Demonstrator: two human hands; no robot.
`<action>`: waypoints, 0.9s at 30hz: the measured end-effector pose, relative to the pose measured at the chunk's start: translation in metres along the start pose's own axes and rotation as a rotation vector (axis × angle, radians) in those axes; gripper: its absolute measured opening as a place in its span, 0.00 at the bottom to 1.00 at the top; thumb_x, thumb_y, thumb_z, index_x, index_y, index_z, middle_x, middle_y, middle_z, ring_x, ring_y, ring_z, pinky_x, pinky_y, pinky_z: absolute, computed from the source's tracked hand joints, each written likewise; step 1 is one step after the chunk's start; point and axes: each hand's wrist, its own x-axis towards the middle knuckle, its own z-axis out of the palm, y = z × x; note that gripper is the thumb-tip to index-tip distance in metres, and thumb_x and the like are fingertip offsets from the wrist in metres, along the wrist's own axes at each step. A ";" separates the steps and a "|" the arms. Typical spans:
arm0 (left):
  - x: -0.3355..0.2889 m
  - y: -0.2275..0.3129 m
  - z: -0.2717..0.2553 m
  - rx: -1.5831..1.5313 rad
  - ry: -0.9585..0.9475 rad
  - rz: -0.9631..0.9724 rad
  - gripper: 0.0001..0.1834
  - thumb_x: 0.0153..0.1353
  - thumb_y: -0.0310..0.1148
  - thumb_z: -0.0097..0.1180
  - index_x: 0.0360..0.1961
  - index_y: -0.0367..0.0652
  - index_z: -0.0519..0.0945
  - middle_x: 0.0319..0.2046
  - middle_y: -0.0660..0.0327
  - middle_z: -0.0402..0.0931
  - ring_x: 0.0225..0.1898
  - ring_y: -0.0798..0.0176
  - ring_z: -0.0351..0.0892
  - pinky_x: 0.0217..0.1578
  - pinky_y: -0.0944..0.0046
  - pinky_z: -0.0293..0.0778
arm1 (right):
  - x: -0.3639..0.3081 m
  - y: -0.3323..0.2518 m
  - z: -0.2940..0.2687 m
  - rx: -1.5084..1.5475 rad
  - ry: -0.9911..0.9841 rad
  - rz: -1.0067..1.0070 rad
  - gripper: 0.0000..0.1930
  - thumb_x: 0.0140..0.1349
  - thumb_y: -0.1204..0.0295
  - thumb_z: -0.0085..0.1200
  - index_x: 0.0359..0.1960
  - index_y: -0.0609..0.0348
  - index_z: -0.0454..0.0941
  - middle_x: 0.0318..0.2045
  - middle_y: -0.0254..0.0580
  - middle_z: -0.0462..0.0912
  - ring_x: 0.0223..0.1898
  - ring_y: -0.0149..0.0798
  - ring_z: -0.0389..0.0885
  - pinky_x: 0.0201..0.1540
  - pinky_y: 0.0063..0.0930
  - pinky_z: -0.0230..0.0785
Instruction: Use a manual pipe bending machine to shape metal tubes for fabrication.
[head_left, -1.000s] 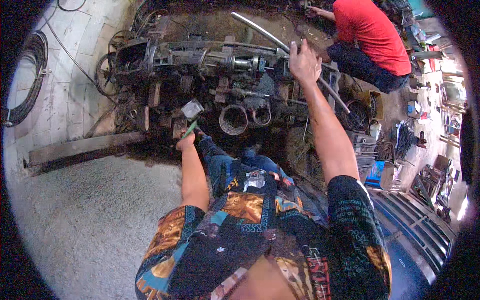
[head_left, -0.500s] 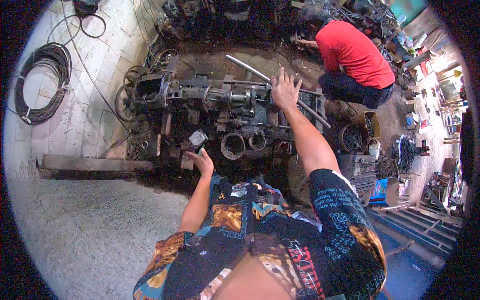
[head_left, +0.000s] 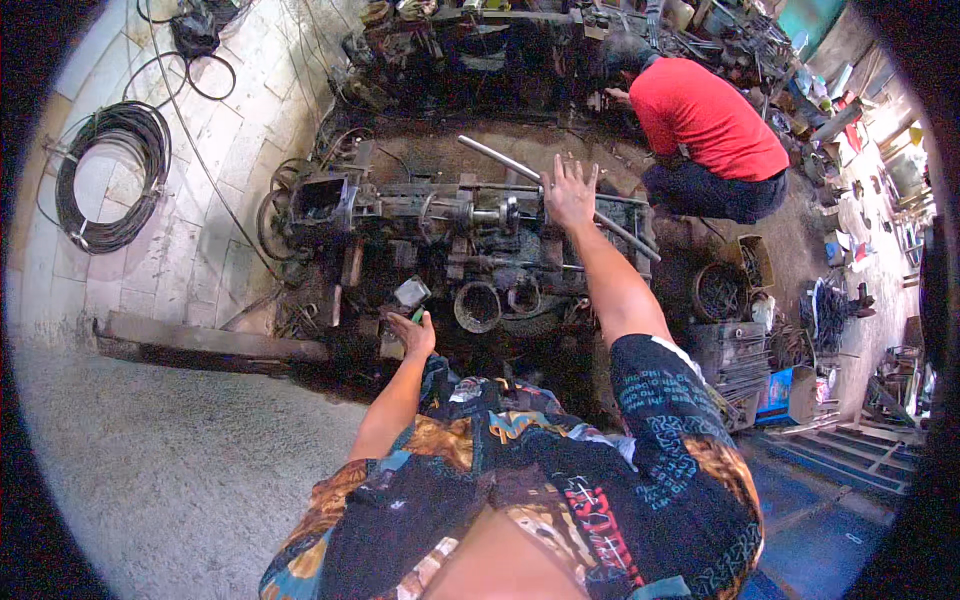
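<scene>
In front of me stands a greasy metal lathe-like machine with shafts, blocks and round openings. A long pale metal bar lies slantwise across its right part. My right hand is over this bar, fingers spread and palm down; whether it presses on the bar I cannot tell. My left hand is low at the machine's near left side, fingers stretched out. Beside its thumb is a small green part, and just above it a pale grey box. Contact with either is unclear.
A co-worker in a red top crouches at the far right. A black cable coil hangs on the left wall. At right are a round basket, a metal rod stack and a blue box. A low ledge runs at left.
The whole view has shifted slightly, so the machine and wall sit lower and further right. My left hand's fingers look straighter; my right hand stays over the bar.
</scene>
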 end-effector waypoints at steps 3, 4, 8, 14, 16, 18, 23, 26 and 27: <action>0.000 0.001 0.000 0.048 -0.014 -0.047 0.57 0.62 0.59 0.47 0.69 0.28 0.27 0.71 0.36 0.29 0.73 0.39 0.31 0.71 0.49 0.36 | 0.000 0.001 -0.001 0.020 -0.061 0.043 0.33 0.70 0.46 0.29 0.67 0.57 0.61 0.60 0.54 0.72 0.66 0.51 0.64 0.72 0.58 0.30; 0.001 0.001 0.000 0.104 -0.001 -0.053 0.58 0.62 0.61 0.47 0.69 0.30 0.26 0.71 0.36 0.32 0.73 0.39 0.36 0.71 0.49 0.41 | 0.000 0.001 -0.002 0.039 -0.059 0.043 0.33 0.70 0.46 0.29 0.67 0.57 0.61 0.60 0.54 0.73 0.66 0.51 0.65 0.72 0.58 0.30; 0.001 0.004 -0.001 0.155 0.067 -0.015 0.59 0.61 0.62 0.47 0.69 0.32 0.25 0.71 0.36 0.37 0.72 0.40 0.42 0.70 0.49 0.44 | 0.002 0.003 -0.008 0.019 -0.184 0.065 0.31 0.71 0.49 0.30 0.68 0.57 0.60 0.64 0.49 0.69 0.67 0.50 0.63 0.71 0.58 0.33; -0.011 0.024 -0.022 0.049 -0.108 -0.105 0.58 0.62 0.59 0.49 0.69 0.31 0.24 0.72 0.39 0.27 0.74 0.41 0.29 0.72 0.49 0.34 | 0.002 0.001 -0.015 0.090 -0.153 0.078 0.31 0.71 0.49 0.32 0.66 0.58 0.62 0.59 0.51 0.74 0.65 0.51 0.65 0.70 0.60 0.38; -0.014 0.030 -0.026 0.040 -0.158 -0.162 0.58 0.63 0.59 0.48 0.69 0.34 0.23 0.72 0.39 0.26 0.74 0.42 0.30 0.71 0.47 0.35 | 0.002 0.002 -0.015 0.093 -0.169 0.086 0.31 0.71 0.49 0.31 0.66 0.58 0.62 0.59 0.51 0.74 0.65 0.51 0.65 0.70 0.60 0.38; -0.014 0.032 -0.025 0.041 -0.153 -0.158 0.58 0.63 0.60 0.47 0.69 0.34 0.22 0.72 0.40 0.26 0.74 0.42 0.30 0.71 0.47 0.36 | 0.002 0.003 -0.013 0.095 -0.187 0.092 0.31 0.71 0.49 0.31 0.66 0.58 0.62 0.59 0.51 0.73 0.65 0.51 0.65 0.70 0.59 0.38; -0.010 0.029 -0.019 0.051 -0.119 -0.166 0.58 0.63 0.59 0.48 0.70 0.36 0.22 0.73 0.42 0.27 0.74 0.43 0.31 0.71 0.46 0.37 | 0.002 0.001 -0.010 0.078 -0.168 0.090 0.31 0.71 0.48 0.29 0.67 0.57 0.61 0.60 0.50 0.73 0.66 0.50 0.65 0.71 0.59 0.38; -0.009 0.029 -0.019 0.062 -0.142 -0.176 0.58 0.63 0.59 0.48 0.70 0.36 0.23 0.73 0.44 0.27 0.74 0.43 0.31 0.71 0.46 0.37 | 0.002 0.005 -0.010 0.082 -0.179 0.094 0.31 0.71 0.48 0.30 0.67 0.57 0.61 0.59 0.49 0.74 0.65 0.49 0.66 0.70 0.59 0.39; -0.009 0.029 -0.019 0.067 -0.135 -0.167 0.58 0.63 0.59 0.48 0.70 0.36 0.23 0.73 0.43 0.27 0.74 0.44 0.31 0.71 0.47 0.37 | 0.002 0.006 -0.010 0.082 -0.183 0.094 0.31 0.71 0.48 0.30 0.67 0.57 0.61 0.59 0.49 0.74 0.65 0.49 0.66 0.70 0.59 0.39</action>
